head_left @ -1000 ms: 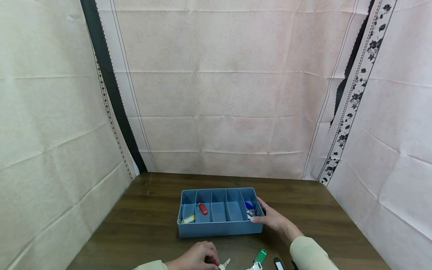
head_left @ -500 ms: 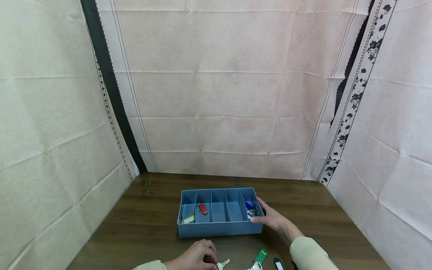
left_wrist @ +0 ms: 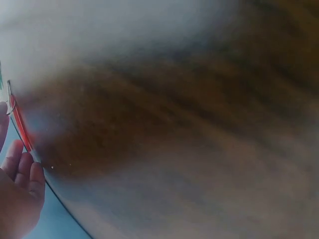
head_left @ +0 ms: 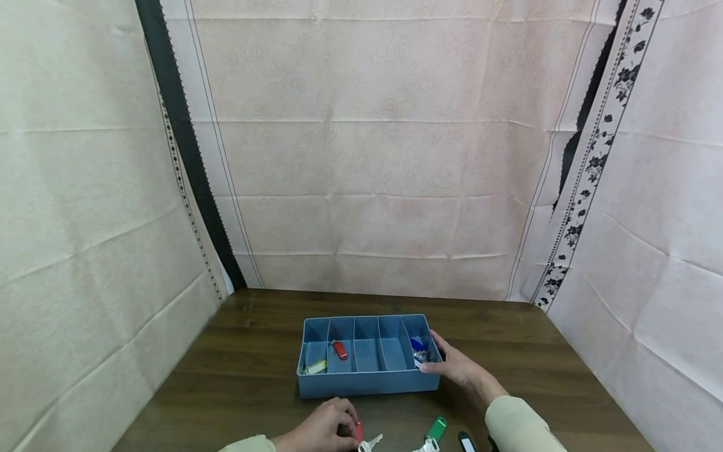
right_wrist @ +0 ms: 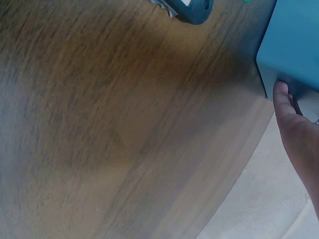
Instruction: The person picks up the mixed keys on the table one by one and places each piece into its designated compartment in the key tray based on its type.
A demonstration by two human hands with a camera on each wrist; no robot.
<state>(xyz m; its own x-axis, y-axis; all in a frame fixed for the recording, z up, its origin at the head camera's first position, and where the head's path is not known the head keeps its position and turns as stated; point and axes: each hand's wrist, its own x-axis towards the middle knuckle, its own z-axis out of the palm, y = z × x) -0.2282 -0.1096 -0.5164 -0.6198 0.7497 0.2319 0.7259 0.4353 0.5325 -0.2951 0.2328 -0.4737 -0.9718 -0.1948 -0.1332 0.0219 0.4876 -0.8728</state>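
My left hand [head_left: 323, 427] pinches a red key tag [head_left: 359, 431] at the table's front. Silvery keys [head_left: 370, 443] hang from the tag and lie toward the right. In the left wrist view the red tag [left_wrist: 21, 124] shows between thumb and fingers. A blue divided tray [head_left: 369, 384] stands behind that hand. My right hand [head_left: 460, 367] grips the tray's right end, thumb at the front corner and fingers along the side. The far-left compartment holds a yellow tag [head_left: 315, 367], the one beside it a red tag [head_left: 340, 350], the far-right one a blue tag [head_left: 417, 344] with keys.
Right of the left hand lie a green tag [head_left: 437, 428] with keys and a black tag [head_left: 466, 442] with a white label, partly cut off by the frame. The brown wooden table [head_left: 271, 351] is enclosed by pale cloth [head_left: 361, 157] at the back and sides.
My left hand has shifted slightly up and left with the red key tag, and more of the tag shows beside the fingers. The right hand and tray have stayed still.
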